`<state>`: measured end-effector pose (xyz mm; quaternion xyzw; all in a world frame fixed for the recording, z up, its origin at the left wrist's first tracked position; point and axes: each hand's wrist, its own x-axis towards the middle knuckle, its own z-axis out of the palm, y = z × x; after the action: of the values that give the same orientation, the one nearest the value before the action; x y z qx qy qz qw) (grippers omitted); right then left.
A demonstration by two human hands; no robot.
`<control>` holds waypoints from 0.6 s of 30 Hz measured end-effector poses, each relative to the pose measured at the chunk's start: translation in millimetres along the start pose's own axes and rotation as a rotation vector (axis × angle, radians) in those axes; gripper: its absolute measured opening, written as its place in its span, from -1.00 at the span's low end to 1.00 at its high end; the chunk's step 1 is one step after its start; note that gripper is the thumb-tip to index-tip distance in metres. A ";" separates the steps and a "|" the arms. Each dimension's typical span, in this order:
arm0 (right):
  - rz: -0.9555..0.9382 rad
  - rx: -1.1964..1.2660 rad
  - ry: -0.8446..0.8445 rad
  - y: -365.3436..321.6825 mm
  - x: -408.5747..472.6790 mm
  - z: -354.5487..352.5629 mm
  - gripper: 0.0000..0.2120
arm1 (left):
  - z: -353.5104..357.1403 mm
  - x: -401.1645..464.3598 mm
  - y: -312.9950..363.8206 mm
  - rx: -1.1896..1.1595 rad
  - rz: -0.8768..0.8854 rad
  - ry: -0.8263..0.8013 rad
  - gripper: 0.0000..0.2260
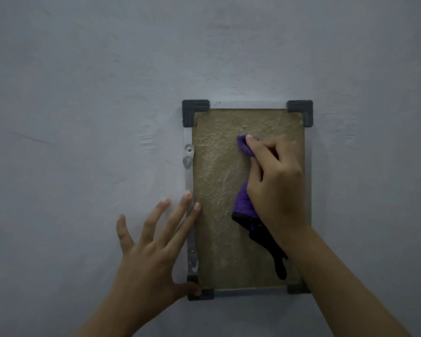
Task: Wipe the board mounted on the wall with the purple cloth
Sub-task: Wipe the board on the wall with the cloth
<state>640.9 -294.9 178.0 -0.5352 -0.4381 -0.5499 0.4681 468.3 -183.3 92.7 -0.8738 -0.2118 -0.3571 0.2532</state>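
Observation:
A small upright board with a rough tan face, pale metal frame and dark corner caps hangs on the wall. My right hand presses a bunched purple cloth against the board's upper right area; a dark-edged tail of the cloth hangs down below my wrist. My left hand lies flat with fingers spread over the board's left frame edge, its thumb at the lower left corner cap. It holds nothing.
The wall around the board is plain pale grey with faint scuffs. Two small screw brackets sit on the left frame rail, one high and one low.

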 end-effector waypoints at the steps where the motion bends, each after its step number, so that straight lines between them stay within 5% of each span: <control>1: -0.019 -0.005 -0.008 -1.1 -4.8 0.9 -0.73 | -2.8 2.4 -3.4 -0.006 0.025 0.049 0.04; 4: -0.114 -0.008 -0.091 -4.2 -24.3 -0.4 -0.72 | -16.3 16.5 -11.9 -0.020 0.081 0.234 -0.20; 8: -0.217 0.024 -0.296 -10.8 -54.0 -11.7 -0.66 | -32.9 41.9 -18.6 -0.020 -0.008 0.182 0.07; 14: -0.100 0.079 -0.084 -5.2 11.3 -3.1 -0.75 | -29.2 54.2 -28.6 0.014 0.003 0.137 0.08; 18: -0.152 0.012 -0.119 -12.5 7.2 6.8 -0.75 | -32.5 56.8 -20.9 0.067 0.005 0.154 0.09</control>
<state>629.8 -286.4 185.7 -0.5291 -0.5079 -0.5486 0.4015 477.2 -175.5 160.3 -0.8353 -0.2016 -0.4153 0.2986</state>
